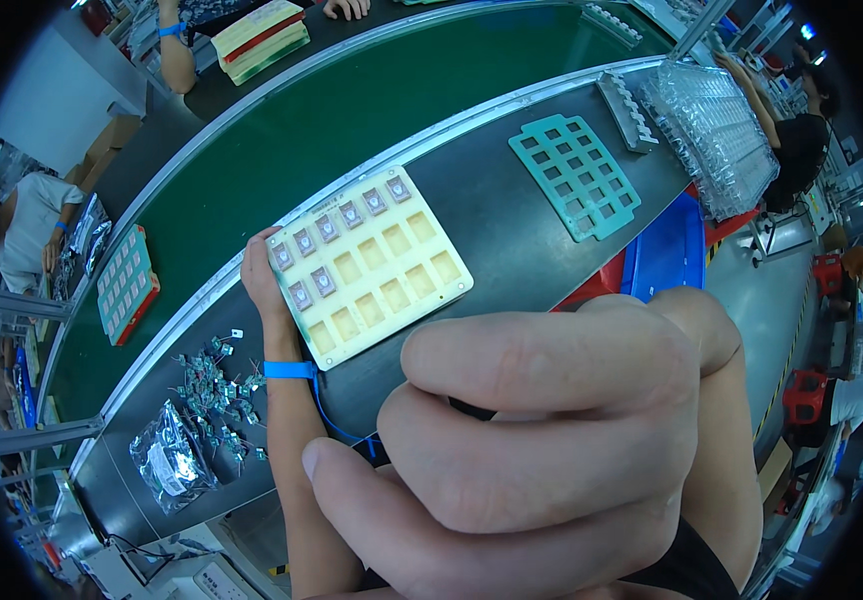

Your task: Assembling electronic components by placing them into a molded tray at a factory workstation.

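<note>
the cream tray (359, 237) lies on the dark table (482, 160), just left of centre, beside the green belt (302, 110). its pockets are square and shallow: the far row is full of small pale pieces with dark centres, two more sit at the left end of the middle row, and the near row is bare. the left hand (260, 268) touches the tray's left edge, fingers bent and partly hidden, so i cannot tell how firmly it grips. a blue band (290, 370) circles that wrist. the right hand (552, 430) looms near, fingers curled well in (whether they hold something, i cannot tell).

to the right lies a flat teal frame (577, 178) with square holes; beyond it, ridged clear plastic trays (717, 135) are stacked near a smooth blue bin (667, 250). at near left, a crinkled silver bag (172, 460) lies against a loose heap of small wired parts (217, 390).
</note>
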Motion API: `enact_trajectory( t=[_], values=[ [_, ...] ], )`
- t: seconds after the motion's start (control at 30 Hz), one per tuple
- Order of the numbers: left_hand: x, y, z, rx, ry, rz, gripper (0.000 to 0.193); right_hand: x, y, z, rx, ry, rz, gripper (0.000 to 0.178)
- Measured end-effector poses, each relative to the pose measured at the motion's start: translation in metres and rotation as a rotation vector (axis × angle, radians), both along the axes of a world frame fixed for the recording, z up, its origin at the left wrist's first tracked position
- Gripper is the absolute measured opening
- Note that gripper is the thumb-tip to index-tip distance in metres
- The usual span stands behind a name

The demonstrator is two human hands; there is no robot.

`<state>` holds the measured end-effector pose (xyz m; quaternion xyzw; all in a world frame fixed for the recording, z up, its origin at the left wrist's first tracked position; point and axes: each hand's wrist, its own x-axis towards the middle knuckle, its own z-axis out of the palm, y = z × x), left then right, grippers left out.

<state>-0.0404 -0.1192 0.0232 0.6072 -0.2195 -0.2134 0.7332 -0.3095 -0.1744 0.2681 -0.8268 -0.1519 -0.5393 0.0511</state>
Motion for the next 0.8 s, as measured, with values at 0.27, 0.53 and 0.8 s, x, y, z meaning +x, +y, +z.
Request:
enact_trajectory(
  t=[0.27,0.53,0.8],
  values=[
    [-0.009,-0.003,0.011,-0.016,-0.002,-0.024,0.037,-0.018,-0.002,0.006,0.003,0.065,-0.039,0.026],
    [0.000,0.005,0.001,-0.083,0.065,-0.054,0.033,-0.038,-0.039,-0.021,-0.031,0.263,-0.155,0.041],
    [-0.002,0.007,0.007,0.229,-0.705,0.097,0.028,-0.106,-0.150,-0.198,0.686,0.525,-0.749,0.018]
  ],
)
